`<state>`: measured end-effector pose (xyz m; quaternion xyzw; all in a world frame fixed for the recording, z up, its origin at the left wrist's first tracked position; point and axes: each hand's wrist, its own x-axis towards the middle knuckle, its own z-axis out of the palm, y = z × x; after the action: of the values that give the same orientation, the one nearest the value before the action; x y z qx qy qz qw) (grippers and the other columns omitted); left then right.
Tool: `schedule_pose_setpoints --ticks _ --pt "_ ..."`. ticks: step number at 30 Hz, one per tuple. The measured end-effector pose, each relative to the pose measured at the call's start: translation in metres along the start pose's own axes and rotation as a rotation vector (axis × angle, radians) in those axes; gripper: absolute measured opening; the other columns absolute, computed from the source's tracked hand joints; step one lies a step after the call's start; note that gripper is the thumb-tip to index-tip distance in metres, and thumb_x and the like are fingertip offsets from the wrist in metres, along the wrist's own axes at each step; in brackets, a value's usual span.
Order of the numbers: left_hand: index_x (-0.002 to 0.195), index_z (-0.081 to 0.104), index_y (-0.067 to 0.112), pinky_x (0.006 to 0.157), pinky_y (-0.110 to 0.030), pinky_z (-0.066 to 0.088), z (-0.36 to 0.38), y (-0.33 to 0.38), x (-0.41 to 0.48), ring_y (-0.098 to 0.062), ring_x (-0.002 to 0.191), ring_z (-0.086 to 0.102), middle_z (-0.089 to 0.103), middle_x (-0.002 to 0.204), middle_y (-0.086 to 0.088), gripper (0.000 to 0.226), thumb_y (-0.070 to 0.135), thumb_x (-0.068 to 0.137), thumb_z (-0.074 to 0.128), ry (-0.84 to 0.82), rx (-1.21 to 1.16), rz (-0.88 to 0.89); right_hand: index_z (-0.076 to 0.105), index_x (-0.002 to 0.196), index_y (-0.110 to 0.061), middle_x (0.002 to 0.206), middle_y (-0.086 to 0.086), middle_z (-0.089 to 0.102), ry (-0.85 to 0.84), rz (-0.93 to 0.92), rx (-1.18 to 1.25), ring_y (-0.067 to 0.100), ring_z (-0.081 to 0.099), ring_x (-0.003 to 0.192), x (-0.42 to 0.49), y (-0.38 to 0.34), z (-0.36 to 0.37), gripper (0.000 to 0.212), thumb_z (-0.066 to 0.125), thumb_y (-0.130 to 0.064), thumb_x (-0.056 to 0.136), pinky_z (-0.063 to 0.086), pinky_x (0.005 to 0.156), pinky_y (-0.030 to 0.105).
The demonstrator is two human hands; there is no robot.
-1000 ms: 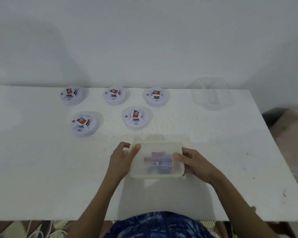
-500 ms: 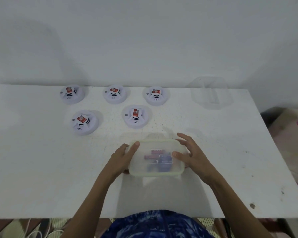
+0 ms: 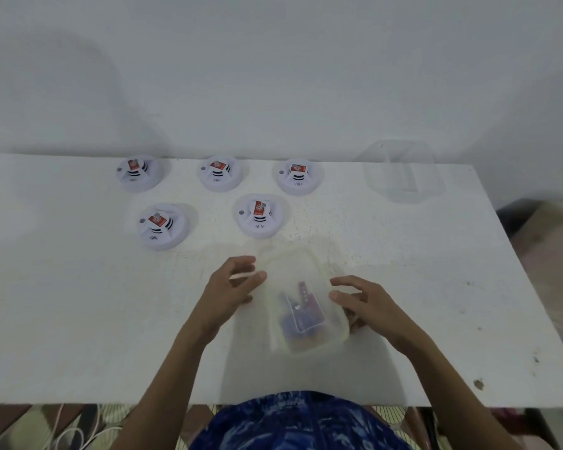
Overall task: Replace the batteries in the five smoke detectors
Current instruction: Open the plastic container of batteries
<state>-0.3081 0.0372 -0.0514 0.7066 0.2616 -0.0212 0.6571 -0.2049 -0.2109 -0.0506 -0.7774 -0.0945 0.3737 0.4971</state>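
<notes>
The lidded translucent plastic box of batteries (image 3: 304, 303) at the near middle of the white table (image 3: 62, 319) has just been swung end-on between the hands, likely to get at its lid. The left hand (image 3: 231, 287) hovers spread beside it; the right hand (image 3: 368, 306) curls against its side. Five round white smoke detectors (image 3: 260, 216) wait untouched behind, with a clear empty container (image 3: 400, 172) at far right.

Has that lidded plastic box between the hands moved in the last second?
Yes. The plastic box has turned: its long side, which lay along the table's front edge, now points away toward the smoke detectors.
</notes>
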Motion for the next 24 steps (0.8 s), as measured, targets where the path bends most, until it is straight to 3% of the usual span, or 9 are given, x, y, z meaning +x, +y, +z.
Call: schedule_pose_setpoints --ticks 3,6,10,17,24 --pt "0.118 0.055 0.024 0.077 -0.035 0.059 0.005 0.001 -0.003 -0.018 0.093 0.068 0.066 0.109 -0.004 0.043 0.043 0.081 0.069 -0.156 0.004 -0.164 0.059 0.116 -0.024 0.077 0.012 0.072 -0.112 0.038 0.017 0.025 0.068 0.067 -0.002 -0.003 -0.003 0.028 0.064 -0.029 0.089 0.058 0.067 0.033" --pt "0.120 0.054 0.027 0.077 -0.034 0.058 0.009 0.000 -0.005 -0.018 0.093 0.069 0.068 0.108 -0.004 0.047 0.040 0.079 0.072 -0.258 0.015 -0.167 0.060 0.111 -0.018 0.082 0.017 0.072 -0.202 0.059 0.042 0.030 0.068 0.070 -0.004 -0.004 -0.003 0.023 0.062 -0.027 0.090 0.058 0.071 0.037" --pt "0.123 0.053 0.026 0.080 -0.038 0.058 0.009 0.000 -0.005 -0.020 0.095 0.069 0.071 0.106 -0.006 0.052 0.037 0.077 0.073 -0.279 -0.073 -0.186 0.061 0.101 -0.007 0.085 0.012 0.069 -0.143 0.036 0.158 0.028 0.066 0.077 0.000 0.003 0.003 0.030 0.062 -0.035 0.090 0.057 0.079 0.041" --pt "0.124 0.049 0.017 0.089 -0.043 0.054 0.011 -0.005 -0.007 -0.027 0.099 0.068 0.070 0.109 -0.011 0.049 0.032 0.082 0.069 -0.324 -0.165 -0.210 0.061 0.108 -0.001 0.109 0.020 0.064 -0.208 0.040 0.433 0.032 0.061 0.097 0.008 0.020 0.008 0.030 0.063 -0.026 0.090 0.048 0.096 0.052" --pt "0.120 0.052 -0.001 0.095 -0.046 0.050 0.012 -0.008 -0.005 -0.031 0.103 0.066 0.070 0.110 -0.015 0.048 0.028 0.084 0.067 -0.334 -0.205 -0.225 0.050 0.124 0.008 0.124 0.030 0.055 -0.290 0.062 0.472 0.036 0.058 0.106 0.014 0.023 0.007 0.052 0.062 -0.028 0.089 0.043 0.100 0.054"
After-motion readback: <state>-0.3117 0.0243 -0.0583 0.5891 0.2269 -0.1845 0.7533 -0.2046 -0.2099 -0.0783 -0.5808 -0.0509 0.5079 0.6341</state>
